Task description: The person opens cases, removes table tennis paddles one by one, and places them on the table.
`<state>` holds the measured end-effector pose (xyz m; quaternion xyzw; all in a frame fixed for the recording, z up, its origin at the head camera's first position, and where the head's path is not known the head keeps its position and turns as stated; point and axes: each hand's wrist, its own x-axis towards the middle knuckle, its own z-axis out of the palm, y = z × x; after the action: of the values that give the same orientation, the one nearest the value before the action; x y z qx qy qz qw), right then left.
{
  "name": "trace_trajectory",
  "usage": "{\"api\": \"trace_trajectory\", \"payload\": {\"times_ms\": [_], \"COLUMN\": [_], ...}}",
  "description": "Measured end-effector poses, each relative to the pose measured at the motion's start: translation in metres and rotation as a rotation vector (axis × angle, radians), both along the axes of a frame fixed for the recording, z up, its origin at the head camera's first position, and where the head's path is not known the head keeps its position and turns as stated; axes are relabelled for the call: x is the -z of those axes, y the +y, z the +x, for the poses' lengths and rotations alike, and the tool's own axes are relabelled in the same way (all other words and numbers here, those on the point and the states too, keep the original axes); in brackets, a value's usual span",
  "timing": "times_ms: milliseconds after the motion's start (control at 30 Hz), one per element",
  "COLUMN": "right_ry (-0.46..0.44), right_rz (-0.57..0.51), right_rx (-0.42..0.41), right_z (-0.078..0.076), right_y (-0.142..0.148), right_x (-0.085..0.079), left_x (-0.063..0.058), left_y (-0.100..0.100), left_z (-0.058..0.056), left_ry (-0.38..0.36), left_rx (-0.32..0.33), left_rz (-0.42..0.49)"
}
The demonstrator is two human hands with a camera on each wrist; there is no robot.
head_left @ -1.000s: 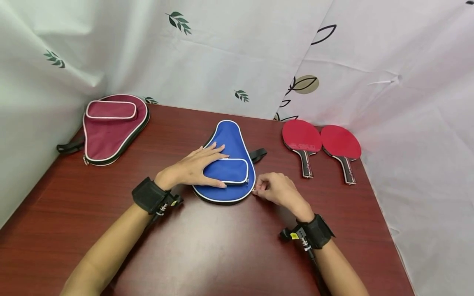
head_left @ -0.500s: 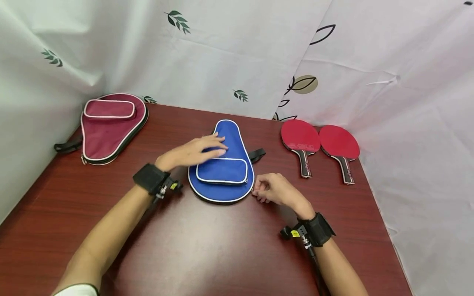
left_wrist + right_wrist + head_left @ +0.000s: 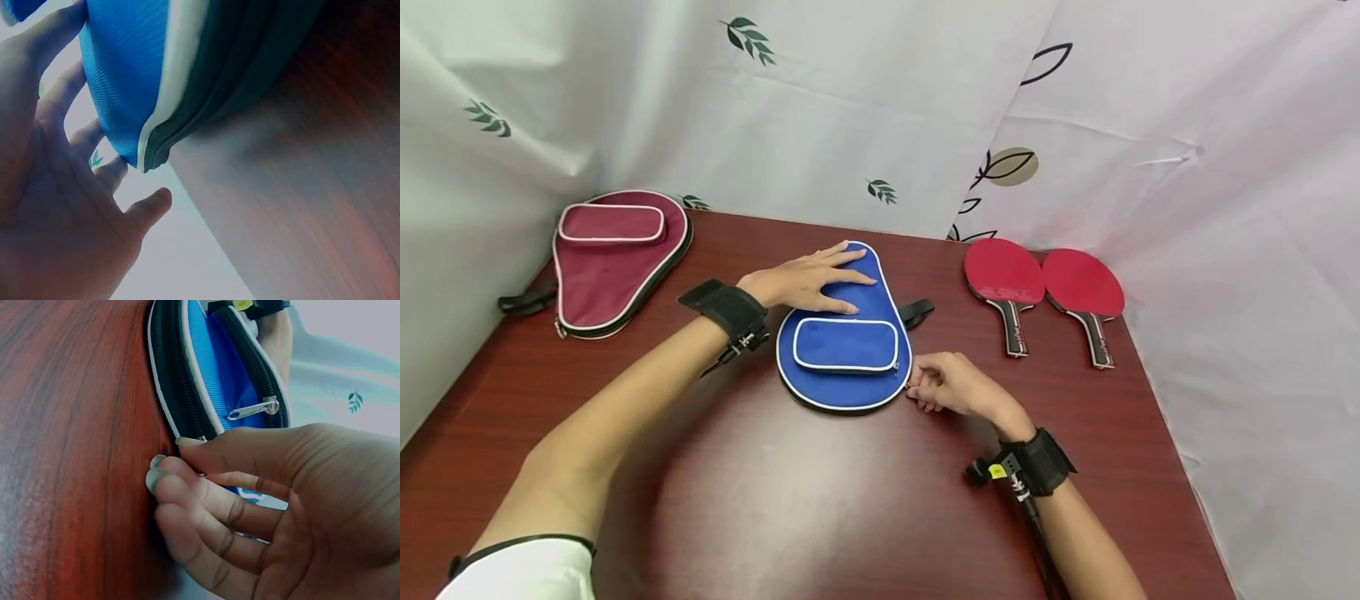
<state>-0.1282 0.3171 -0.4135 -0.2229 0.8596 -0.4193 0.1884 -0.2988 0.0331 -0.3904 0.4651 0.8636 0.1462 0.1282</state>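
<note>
A blue table tennis paddle case [image 3: 838,390] with white piping lies on the table, its narrow end pointing away. My left hand [image 3: 805,282] rests on its upper part, fingers spread and straight. In the left wrist view, the fingers [image 3: 59,94] reach over the blue fabric beside the zipped side. At the lower right edge of the case, my right hand [image 3: 962,385] pinches the main zipper pull between thumb and forefinger, which hide most of it. The zipper [image 3: 181,375] beyond the fingertips looks closed. A separate small pocket zipper pull [image 3: 250,412] hangs just above the thumb.
A maroon paddle case [image 3: 610,283] lies at the back left. Two red paddles [image 3: 1004,271] [image 3: 1084,283] lie side by side at the back right, handles toward me. White patterned curtains [image 3: 820,108] border the table [image 3: 820,508]. A black strap [image 3: 916,312] sticks out right of the blue case.
My left hand has lifted off the pocket area and moved up to the narrower part of the blue case. My right hand stays pinching at the lower right edge.
</note>
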Motion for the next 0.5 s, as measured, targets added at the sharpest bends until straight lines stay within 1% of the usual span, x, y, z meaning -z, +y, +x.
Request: {"api": "trace_trajectory", "payload": {"times_ms": [133,367,433,500], "right_ry": [0.021,0.028,0.020,0.013], "right_rz": [-0.003,-0.051,-0.064,-0.072], "right_rx": [-0.021,-0.023,-0.025,-0.024], "right_z": [-0.0001,-0.0004,-0.0009,-0.0015], "right_y": [0.0052,0.0084,0.0083,0.0076], "right_x": [0.0019,0.0070,0.0084,0.0099], "left_x": [-0.0016,-0.0020,-0.0026,-0.0023], "left_y": [0.0027,0.0004,0.0000,-0.0003], "left_z": [0.0022,0.0049,0.0050,0.0044], "left_ry": [0.045,0.120,0.131,0.130], "left_rx": [-0.007,-0.073,-0.068,-0.046], "left_rz": [-0.034,-0.105,-0.085,-0.053]}}
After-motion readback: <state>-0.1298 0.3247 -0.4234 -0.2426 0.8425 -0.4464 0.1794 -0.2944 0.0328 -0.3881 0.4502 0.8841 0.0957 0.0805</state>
